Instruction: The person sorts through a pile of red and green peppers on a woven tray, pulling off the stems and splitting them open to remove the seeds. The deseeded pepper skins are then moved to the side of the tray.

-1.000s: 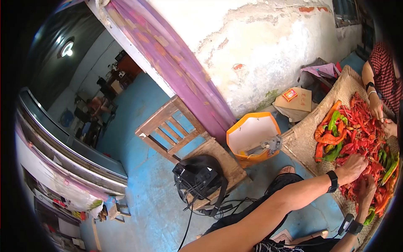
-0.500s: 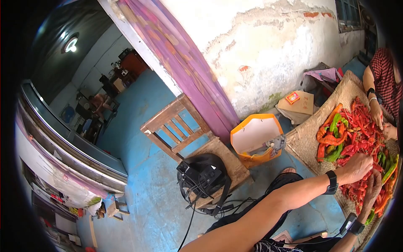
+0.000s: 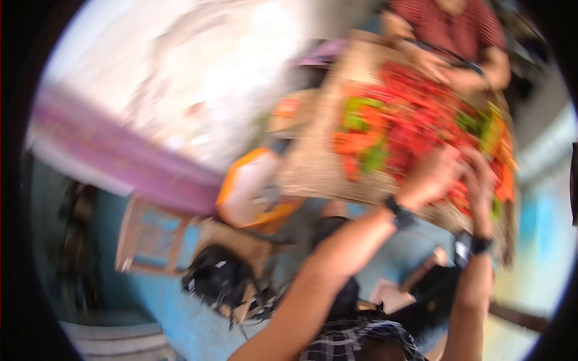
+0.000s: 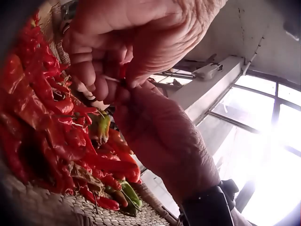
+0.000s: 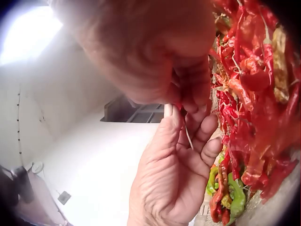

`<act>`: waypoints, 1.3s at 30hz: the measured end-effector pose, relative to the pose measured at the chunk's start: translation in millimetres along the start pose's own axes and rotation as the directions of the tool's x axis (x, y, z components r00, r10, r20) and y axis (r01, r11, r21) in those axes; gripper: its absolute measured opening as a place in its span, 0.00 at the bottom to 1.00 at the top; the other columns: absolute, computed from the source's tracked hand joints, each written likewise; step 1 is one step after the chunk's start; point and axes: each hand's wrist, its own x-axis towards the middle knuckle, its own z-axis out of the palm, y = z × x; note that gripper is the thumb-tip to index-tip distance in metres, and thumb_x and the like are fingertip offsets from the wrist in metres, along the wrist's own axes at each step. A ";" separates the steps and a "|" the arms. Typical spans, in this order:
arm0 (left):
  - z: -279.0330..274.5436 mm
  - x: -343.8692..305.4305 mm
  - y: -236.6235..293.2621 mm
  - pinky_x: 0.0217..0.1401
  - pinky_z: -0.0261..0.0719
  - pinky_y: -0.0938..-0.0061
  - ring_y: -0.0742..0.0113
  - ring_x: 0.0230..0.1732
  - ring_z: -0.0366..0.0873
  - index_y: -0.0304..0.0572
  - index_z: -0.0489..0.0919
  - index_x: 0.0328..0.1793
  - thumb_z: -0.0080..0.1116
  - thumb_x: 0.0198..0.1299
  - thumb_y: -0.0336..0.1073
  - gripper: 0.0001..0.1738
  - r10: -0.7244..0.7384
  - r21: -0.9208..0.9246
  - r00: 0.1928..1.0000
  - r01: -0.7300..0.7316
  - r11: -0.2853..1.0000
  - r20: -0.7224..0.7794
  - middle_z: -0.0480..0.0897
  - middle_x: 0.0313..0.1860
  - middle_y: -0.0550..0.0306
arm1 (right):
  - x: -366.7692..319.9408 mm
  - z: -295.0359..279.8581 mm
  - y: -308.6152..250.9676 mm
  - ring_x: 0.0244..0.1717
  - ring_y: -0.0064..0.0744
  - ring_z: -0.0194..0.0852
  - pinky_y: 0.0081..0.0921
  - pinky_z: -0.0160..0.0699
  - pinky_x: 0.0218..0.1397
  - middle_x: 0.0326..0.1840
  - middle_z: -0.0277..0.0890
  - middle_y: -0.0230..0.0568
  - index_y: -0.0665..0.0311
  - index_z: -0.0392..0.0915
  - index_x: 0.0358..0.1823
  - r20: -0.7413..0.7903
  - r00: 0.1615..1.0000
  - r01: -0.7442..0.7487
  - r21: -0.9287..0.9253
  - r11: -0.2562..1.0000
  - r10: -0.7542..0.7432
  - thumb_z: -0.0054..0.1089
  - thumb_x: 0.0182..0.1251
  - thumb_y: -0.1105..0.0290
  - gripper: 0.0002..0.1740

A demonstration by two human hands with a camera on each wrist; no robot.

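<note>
left hand: one, the left hand point(image 3: 432, 174), fingers curled, pinching one small red pepper point(image 4: 125, 69) and its thin pale stem between thumb and fingers.
right hand: one, the right hand point(image 3: 480, 180), fingertips meeting the left's, pinching the same pepper.
small red pepper: one, between the two hands, beside the heap.
red peppers: one broad heap of red peppers point(image 3: 409, 114) on one woven mat point(image 3: 313, 165); too many and too blurred to count.
green peppers: green peppers point(image 5: 237, 200) in two patches, one at each side of the heap, exact number unclear.
wristbands: two dark wristbands point(image 3: 400, 213), one per wrist.
other person: one other person point(image 3: 442, 27) across the mat, two forearms over its far edge.
floor: one chair point(image 3: 176, 243), one black bag point(image 3: 218, 275) on its seat, one orange-rimmed bin point(image 3: 239, 165).
</note>
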 end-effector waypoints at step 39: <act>12.6 36.3 -53.8 0.38 0.74 0.78 0.76 0.34 0.77 0.38 0.81 0.39 0.65 0.56 0.34 0.09 -0.164 0.275 0.964 0.102 0.956 0.212 0.81 0.33 0.61 | -16.6 -14.6 33.8 0.32 0.54 0.80 0.47 0.78 0.34 0.28 0.78 0.53 0.66 0.75 0.32 0.247 0.969 0.123 -0.546 0.829 0.020 0.56 0.58 0.70 0.07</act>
